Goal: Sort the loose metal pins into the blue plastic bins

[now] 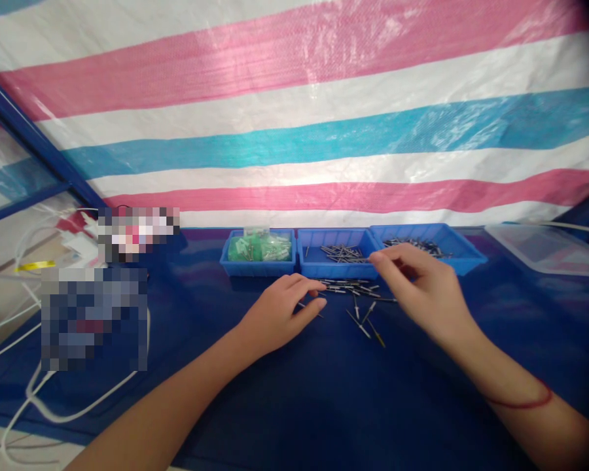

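My left hand (279, 311) is over the blue table with its fingers curled toward the thumb around a few thin metal pins (302, 305), whose ends poke out. Just in front of those fingers is a loose pile of dark and silver metal pins (351, 286), with several more scattered nearer to me. My right hand (425, 294) hovers right of the pile, before the middle blue bin (319, 267) and right blue bin (471, 252). Its thumb and fingers are pinched together; anything between the tips is too small or hidden. Both bins contain similar pins.
A left blue bin (260, 268) holds green and clear plastic packets. A clear plastic lid or tray (544, 252) lies at the far right. White cables (83, 412) and blurred-out items cover the left side. A striped plastic sheet (294, 144) hangs behind the table.
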Tool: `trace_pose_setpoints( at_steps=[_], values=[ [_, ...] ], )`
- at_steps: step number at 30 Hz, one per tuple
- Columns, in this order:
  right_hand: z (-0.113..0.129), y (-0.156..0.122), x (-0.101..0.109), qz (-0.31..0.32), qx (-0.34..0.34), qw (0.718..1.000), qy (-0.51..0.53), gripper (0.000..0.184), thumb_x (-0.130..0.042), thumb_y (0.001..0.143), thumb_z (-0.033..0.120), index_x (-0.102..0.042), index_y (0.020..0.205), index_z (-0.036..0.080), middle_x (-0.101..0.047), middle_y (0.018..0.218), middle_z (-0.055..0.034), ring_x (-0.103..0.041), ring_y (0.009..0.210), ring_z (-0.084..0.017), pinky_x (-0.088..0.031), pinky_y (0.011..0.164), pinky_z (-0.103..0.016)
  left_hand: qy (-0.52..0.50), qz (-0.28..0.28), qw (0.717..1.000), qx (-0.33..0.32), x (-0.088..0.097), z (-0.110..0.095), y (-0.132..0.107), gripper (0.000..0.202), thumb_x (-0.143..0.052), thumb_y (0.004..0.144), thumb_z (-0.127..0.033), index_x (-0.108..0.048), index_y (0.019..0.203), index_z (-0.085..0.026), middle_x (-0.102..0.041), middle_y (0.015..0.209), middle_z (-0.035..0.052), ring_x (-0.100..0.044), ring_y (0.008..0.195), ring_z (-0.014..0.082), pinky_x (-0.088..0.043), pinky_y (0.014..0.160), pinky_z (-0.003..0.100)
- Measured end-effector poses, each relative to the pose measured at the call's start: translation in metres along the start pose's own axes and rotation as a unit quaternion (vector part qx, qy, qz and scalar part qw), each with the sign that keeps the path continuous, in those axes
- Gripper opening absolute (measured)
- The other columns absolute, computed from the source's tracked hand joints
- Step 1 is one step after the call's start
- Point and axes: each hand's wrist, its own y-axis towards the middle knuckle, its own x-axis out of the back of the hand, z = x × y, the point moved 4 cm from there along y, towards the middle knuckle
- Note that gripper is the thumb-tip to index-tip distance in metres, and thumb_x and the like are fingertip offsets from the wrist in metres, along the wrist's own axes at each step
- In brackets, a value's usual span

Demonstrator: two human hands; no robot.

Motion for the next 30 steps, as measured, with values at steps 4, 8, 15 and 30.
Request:
trace_pose_setpoints(
  at_steps=[4, 8, 15, 30],
  values=[
    [-0.042, 0.017, 0.023, -0.122, -0.019, 0.979, -0.161, 0.03, -0.055, 0.086, 0.042, -0.07, 0.089, 0.017, -0.067, 0.079, -0.0086, -0.057, 0.067, -0.019, -0.043, 0.064, -0.032, 0.093, 0.062, 0.993, -0.036, 0.003, 0.008, -0.002, 0.024, -0.047, 0.091, -0.023, -0.064, 0.107, -0.017, -0.063, 0.107, 0.008, -0.056, 0.097, 0.0203, -0.043, 0.089, 0.034],
    [-0.052, 0.022, 0.023, -0.12, 0.023, 0.965, -0.234, 0.035, -0.057, 0.083, 0.041, -0.069, 0.101, 0.013, -0.067, 0.085, -0.0128, -0.059, 0.08, -0.025, -0.044, 0.076, -0.039, 0.125, 0.096, 0.987, -0.034, 0.001, 0.015, -0.004, 0.022, -0.053, 0.088, -0.025, -0.065, 0.106, -0.019, -0.062, 0.104, 0.0066, -0.057, 0.095, 0.0197, -0.044, 0.087, 0.032],
    [0.007, -0.003, -0.005, -0.015, 0.114, 0.986, -0.12, 0.016, -0.054, 0.085, 0.027, -0.067, 0.091, 0.019, -0.068, 0.085, -0.0064, -0.059, 0.083, -0.022, -0.044, 0.08, -0.037, 0.091, 0.074, 0.993, -0.018, -0.009, 0.011, -0.001, 0.018, -0.048, 0.092, -0.024, -0.064, 0.091, -0.017, -0.063, 0.094, 0.0045, -0.057, 0.087, 0.0167, -0.043, 0.081, 0.028],
    [0.025, -0.031, -0.043, 0.151, -0.056, 0.979, 0.128, 0.016, -0.06, 0.083, 0.035, -0.067, 0.083, 0.02, -0.062, 0.073, -0.001, -0.052, 0.063, -0.014, -0.041, 0.058, -0.028, -0.283, -0.06, 0.947, 0.138, -0.023, 0.01, -0.005, 0.02, -0.059, 0.086, -0.035, -0.058, 0.088, -0.015, -0.059, 0.083, 0.0022, -0.053, 0.074, 0.012, -0.043, 0.068, 0.022]
  ],
)
